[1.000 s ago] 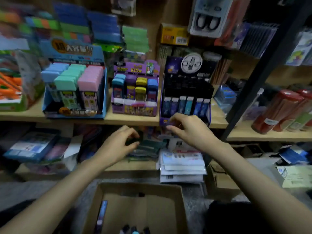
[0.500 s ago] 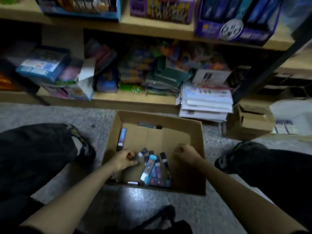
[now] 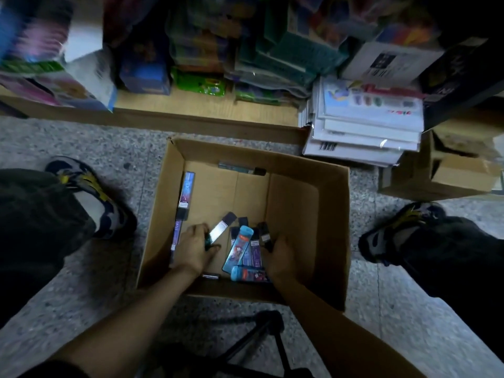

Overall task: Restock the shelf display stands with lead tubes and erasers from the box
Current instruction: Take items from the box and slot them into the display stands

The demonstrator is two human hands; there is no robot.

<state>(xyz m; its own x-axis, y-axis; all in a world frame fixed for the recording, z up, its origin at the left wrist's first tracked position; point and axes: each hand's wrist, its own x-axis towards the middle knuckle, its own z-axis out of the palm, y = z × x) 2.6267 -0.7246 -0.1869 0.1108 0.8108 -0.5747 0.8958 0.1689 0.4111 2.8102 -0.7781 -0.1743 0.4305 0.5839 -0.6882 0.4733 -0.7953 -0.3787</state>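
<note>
- the lead tubes (image 3: 246, 255) lie in a loose pile at the near end of the box (image 3: 305, 203), between the two hands, most with their long axes running near to far.
- the left hand (image 3: 194, 248) sits just left of the pile; its curled fingers pinch the near end of a silver-faced tube (image 3: 220, 230), which slants away to the right.
- the right hand (image 3: 282, 256) touches the pile's right edge, fingers curled against a dark tube (image 3: 265, 236); whether they have closed round it cannot be told.

Left hand (image 3: 195, 245) and right hand (image 3: 281, 255) reach downward, fingers curled.
</note>
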